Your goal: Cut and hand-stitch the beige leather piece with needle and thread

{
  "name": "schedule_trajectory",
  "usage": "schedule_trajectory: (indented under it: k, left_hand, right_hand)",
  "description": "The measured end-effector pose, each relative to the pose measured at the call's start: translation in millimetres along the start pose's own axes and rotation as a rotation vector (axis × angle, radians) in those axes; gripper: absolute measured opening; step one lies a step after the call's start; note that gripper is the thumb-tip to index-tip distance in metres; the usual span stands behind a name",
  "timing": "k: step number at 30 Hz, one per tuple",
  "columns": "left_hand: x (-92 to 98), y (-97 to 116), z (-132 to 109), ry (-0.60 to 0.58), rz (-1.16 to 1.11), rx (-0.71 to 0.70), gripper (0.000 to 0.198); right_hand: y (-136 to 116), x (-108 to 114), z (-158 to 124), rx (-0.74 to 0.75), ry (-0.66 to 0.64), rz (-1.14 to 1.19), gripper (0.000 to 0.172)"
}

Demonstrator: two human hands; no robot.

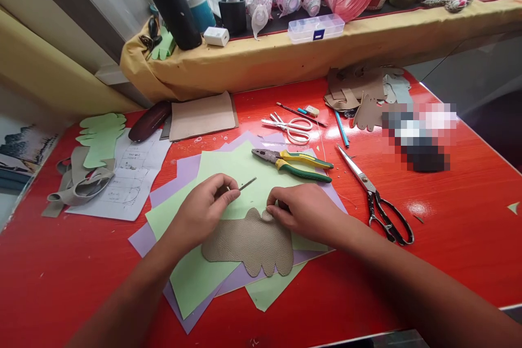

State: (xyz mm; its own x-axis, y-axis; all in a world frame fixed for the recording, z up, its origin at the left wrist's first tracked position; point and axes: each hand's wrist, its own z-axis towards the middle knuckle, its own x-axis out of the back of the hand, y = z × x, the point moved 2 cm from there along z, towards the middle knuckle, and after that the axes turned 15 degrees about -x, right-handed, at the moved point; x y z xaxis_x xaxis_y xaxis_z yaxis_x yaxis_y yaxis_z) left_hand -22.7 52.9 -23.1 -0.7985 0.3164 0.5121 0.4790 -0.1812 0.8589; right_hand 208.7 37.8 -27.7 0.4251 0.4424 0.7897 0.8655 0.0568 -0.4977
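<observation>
A thin dark rod (248, 183) is pinched in the left hand (207, 204), while the grey-beige lobed leather piece (253, 242), pinched near one o'clock by the right hand (308, 206), should be kept steady.

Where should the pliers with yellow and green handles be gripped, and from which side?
Probably around both handles of the pliers, with the right hand coming from the near right, once it leaves the leather-like piece. The handles point right and slightly toward the wearer, spread a little apart with nothing on top, while the metal head points left over the green sheet.
</observation>
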Motion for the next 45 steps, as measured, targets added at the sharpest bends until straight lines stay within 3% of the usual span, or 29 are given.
schedule_trajectory:
  k: [3, 6, 13, 18, 22, 28, 31, 38, 45]
  left_hand:
    - [-2.2, 6.2, -1.4, 0.145, -0.615, 0.150, 0.029]
    - [-9.4, 12.0, -1.4, 0.238, -0.934, 0.215, 0.043]
    - [-24.2, 11.5, -6.3, 0.248, -1.024, 0.249, 0.031]
    - [-26.7, 8.7, -9.1, 0.264, -1.067, 0.278, 0.036]
    - [-25.1, 8.0, -12.0, 0.251, -0.909, 0.166, 0.024]
    - [-23.4, 14.3, -20.4, 0.154, -0.301, -0.090, 0.010]
    - [-27.7, 18.1, -23.4, 0.131, -0.110, -0.180, 0.009]
    - [-38.8, 18.3, -23.0, 0.065, 0.086, -0.380, 0.011]
    - [-43.8, 14.9, -20.6, 0.057, 0.111, -0.458, 0.011]
  right_hand:
    - [-0.4, 0.3, -0.2, 0.011, -0.004, 0.006, 0.012]
    - [-1.9, 1.7, -0.4, 0.005, -0.008, -0.005, 0.012]
    - [-5.8, 5.4, -1.6, 0.000, -0.016, -0.019, 0.014]
    - [-5.6, 4.7, -1.5, 0.002, -0.016, -0.018, 0.013]
    - [-4.4, 3.8, -1.4, 0.006, -0.008, -0.016, 0.013]
    - [-2.0, 1.8, -0.5, 0.019, 0.001, -0.006, 0.013]
    - [-1.5, 1.3, -0.1, 0.021, 0.008, -0.032, 0.013]
    - [-1.0, 1.7, 0.4, 0.021, -0.001, -0.057, 0.013]
    - [0.8, -0.5, 0.9, 0.025, -0.001, -0.048, 0.014]
